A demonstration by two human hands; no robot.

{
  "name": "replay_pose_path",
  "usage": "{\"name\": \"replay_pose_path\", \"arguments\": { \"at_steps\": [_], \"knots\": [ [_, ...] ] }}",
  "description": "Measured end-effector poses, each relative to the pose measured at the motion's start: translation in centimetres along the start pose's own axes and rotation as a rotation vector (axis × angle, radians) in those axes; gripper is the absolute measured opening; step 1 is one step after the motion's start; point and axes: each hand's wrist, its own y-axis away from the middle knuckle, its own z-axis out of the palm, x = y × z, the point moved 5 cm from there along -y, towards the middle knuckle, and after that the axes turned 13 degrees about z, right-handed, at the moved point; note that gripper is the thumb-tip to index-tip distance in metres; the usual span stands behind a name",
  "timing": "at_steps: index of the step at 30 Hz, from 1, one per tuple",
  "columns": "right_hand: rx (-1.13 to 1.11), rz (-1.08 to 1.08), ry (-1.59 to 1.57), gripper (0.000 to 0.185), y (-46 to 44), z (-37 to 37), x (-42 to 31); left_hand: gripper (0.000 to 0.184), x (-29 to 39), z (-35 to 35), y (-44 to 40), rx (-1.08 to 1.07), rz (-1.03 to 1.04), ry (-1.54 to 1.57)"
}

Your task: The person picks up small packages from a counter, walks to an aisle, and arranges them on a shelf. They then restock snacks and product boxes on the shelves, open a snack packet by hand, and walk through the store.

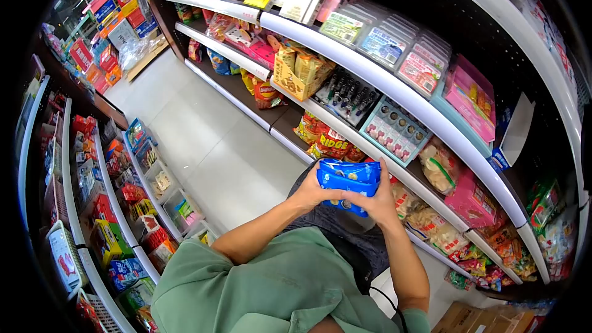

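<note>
So I'm standing in this shop aisle and there's a person in a green shirt (246, 280) with some blue packets (349, 171) held up in front of their middle, looks like a couple stacked together. Can't make out what's in them.

Both hands are on the stack, and I'd guess the two-sided grip is there so the packets don't slide apart. Left hand (311, 190) is curled around the nine o'clock side, right hand (383, 202) around the three o'clock side, thumbs coming in low across the front. Neither is spread wide; both are closed just enough to grasp the packets. Some of the fingers are hidden behind, so no idea how hard they're squeezing.

Going round from the packets: red chip bags (332, 143) near at eleven, a tray of small pink items (394, 131) at one, a cardboard box (472, 319) down between four and five. Shelf stuff seems lined up facing the aisle, probably so it's easy to spot and grab.
</note>
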Motion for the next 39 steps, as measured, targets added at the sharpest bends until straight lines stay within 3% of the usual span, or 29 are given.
{"name": "replay_pose_path", "arguments": {
  "at_steps": [1,3,5,7,9,10,12,13,15,17,20,21,23,26,29,31,32,34,35,36,37,39],
  "knots": [
    [-0.007,-0.007,0.002,0.108,-0.3,-0.1,0.5,0.073,-0.1,-0.2,-0.1,0.005,0.009,-0.002],
    [-0.189,0.078,-0.294,0.101,-1.0,0.2,1.0,0.075,0.4,-0.2,-0.8,-0.021,0.118,-0.064],
    [-0.146,0.074,-0.348,0.091,-1.1,0.0,2.0,0.085,1.4,-0.4,-0.9,-0.088,0.064,-0.126],
    [-0.185,0.159,-0.614,0.084,-0.7,-0.4,3.1,0.091,1.4,-1.0,-2.0,-0.266,0.051,-0.108],
    [-0.25,0.202,-0.771,0.078,-0.3,-1.0,4.3,0.094,3.0,-3.1,-4.2,-0.369,0.111,-0.304],
    [-0.317,0.324,-0.876,0.076,-0.1,-1.1,6.7,0.092,2.5,-5.9,-6.5,-0.171,0.224,-0.361],
    [-0.365,0.287,-0.908,0.08,1.9,-1.8,5.3,0.11,5.9,-10.3,-10.1,0.353,0.715,-0.907],
    [-0.391,0.197,-0.896,0.082,2.6,-2.5,4.5,0.119,7.5,-12.0,-11.6,0.521,0.721,-1.126],
    [-0.394,0.106,-0.896,0.084,4.1,-3.5,3.4,0.13,10.4,-13.3,-14.5,0.551,0.793,-1.586],
    [-0.354,0.056,-0.823,0.087,5.2,-4.7,3.7,0.128,11.0,-13.4,-17.3,0.238,1.007,-1.267],
    [-0.254,0.016,-0.678,0.098,7.5,-6.5,4.1,0.127,11.6,-14.6,-17.7,0.469,0.7,-1.41],
    [-0.245,0.011,-0.683,0.098,8.1,-6.9,4.0,0.128,12.0,-15.1,-18.0,0.507,0.683,-1.446],
    [-0.208,0.018,-0.731,0.094,9.4,-7.7,3.8,0.126,12.6,-14.4,-18.7,0.327,0.981,-1.434],
    [-0.204,0.033,-0.745,0.095,10.4,-8.4,4.0,0.124,13.2,-12.8,-18.4,0.336,0.8,-1.354],
    [-0.177,0.003,-0.739,0.095,10.7,-9.0,4.5,0.112,14.7,-11.2,-17.1,0.272,1.046,-1.158],
    [-0.141,0.047,-0.817,0.094,11.2,-9.3,6.0,0.105,15.5,-9.6,-14.8,0.289,0.745,-1.028],
    [-0.096,0.052,-0.823,0.091,11.4,-9.8,7.2,0.101,15.9,-11.9,-14.3,0.377,0.874,-1.351],
    [-0.083,0.058,-0.857,0.101,11.5,-9.7,6.3,0.106,17.7,-11.5,-11.9,0.358,0.955,-1.368],
    [-0.082,0.039,-0.858,0.106,11.5,-9.6,5.3,0.114,18.5,-10.9,-10.2,0.375,0.835,-1.225],
    [-0.073,0.027,-0.844,0.11,11.3,-9.8,6.6,0.117,19.2,-11.6,-9.1,0.343,0.929,-1.093],
    [-0.081,0.047,-0.836,0.112,11.3,-9.7,6.7,0.118,19.1,-13.8,-8.2,0.347,0.824,-0.927],
    [-0.089,0.062,-0.828,0.113,11.2,-9.6,6.2,0.117,20.7,-14.1,-5.4,0.305,0.682,-0.909]
  ]
}}
